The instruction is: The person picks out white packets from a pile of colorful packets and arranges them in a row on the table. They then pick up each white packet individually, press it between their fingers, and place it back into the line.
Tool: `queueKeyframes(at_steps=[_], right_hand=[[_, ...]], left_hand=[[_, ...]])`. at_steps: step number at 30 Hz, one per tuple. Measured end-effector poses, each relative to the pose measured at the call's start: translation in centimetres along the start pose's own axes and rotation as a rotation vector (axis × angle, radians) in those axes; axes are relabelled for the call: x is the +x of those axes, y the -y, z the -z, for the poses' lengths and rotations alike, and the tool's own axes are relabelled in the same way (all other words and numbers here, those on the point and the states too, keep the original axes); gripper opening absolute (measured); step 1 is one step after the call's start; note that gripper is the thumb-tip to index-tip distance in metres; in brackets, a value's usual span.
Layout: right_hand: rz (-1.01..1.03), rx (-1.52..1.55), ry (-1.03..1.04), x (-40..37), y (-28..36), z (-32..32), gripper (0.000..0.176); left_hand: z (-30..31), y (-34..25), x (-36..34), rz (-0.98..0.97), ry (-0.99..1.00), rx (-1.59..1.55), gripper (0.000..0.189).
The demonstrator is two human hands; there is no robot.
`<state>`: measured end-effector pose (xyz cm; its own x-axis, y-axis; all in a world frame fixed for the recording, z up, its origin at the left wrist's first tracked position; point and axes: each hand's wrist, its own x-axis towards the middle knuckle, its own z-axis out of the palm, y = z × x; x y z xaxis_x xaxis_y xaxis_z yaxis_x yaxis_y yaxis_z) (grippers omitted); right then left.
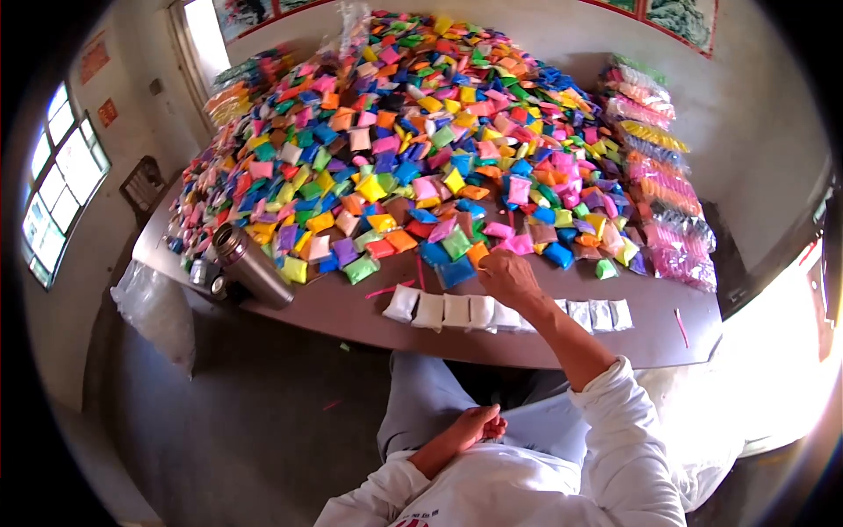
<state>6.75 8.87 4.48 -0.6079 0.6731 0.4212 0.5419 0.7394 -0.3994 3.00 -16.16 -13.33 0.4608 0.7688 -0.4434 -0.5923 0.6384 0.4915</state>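
Observation:
My right hand [511, 277] reaches over the table, fingers bent together, at the near edge of a big heap of small coloured packets [430, 189]. An orange packet [477, 255] and a blue packet [457, 273] lie right beside its fingertips; what the fingers pinch, if anything, is hidden. Under my right wrist runs a row of white packets [457, 311] along the table's near side, partly covered by the forearm. My left hand [481, 425] rests in my lap, palm up with the fingers curled, and I see nothing in it.
A steel flask [253, 266] stands at the table's left edge beside small cans [206, 276]. Bagged bundles of coloured packets [667, 193] are stacked at the right. Pink strips [681, 328] lie on the brown table [351, 318]. A clear plastic bag [156, 312] hangs at the left.

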Motion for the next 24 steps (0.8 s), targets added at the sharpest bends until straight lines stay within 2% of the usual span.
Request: queueKeyframes(at_steps=[7, 9, 12, 14, 16, 22, 24], right_hand=[[-0.016, 0.041, -0.033, 1.4, -1.7, 0.2, 0.013], [0.03, 0.019, 0.005, 1.9, -2.4, 0.3, 0.012], [0.07, -0.028, -0.044, 3.1, -3.3, 0.9, 0.011], [0.024, -0.071, 0.022, 4.0, -4.1, 1.8, 0.013], [0.021, -0.079, -0.169, 4.7, -5.5, 1.8, 0.016], [-0.123, -0.038, -0.139, 9.0, -10.3, 3.8, 0.024], [-0.186, -0.004, -0.198, 10.6, -11.8, 4.0, 0.029]], left_hand=[[0.6, -0.7, 0.3, -0.001, -0.106, -0.013, 0.035], [0.7, -0.7, 0.4, 0.004, -0.106, -0.015, 0.035], [0.4, -1.3, 0.8, 0.013, -0.132, -0.016, 0.034], [0.4, -1.3, 1.1, 0.057, -0.18, -0.023, 0.034], [0.9, -1.0, 1.4, 0.052, -0.173, -0.033, 0.034], [0.8, -1.8, 1.0, 0.014, -0.186, -0.025, 0.035], [0.6, -2.4, 0.9, 0.01, -0.203, -0.012, 0.034]])
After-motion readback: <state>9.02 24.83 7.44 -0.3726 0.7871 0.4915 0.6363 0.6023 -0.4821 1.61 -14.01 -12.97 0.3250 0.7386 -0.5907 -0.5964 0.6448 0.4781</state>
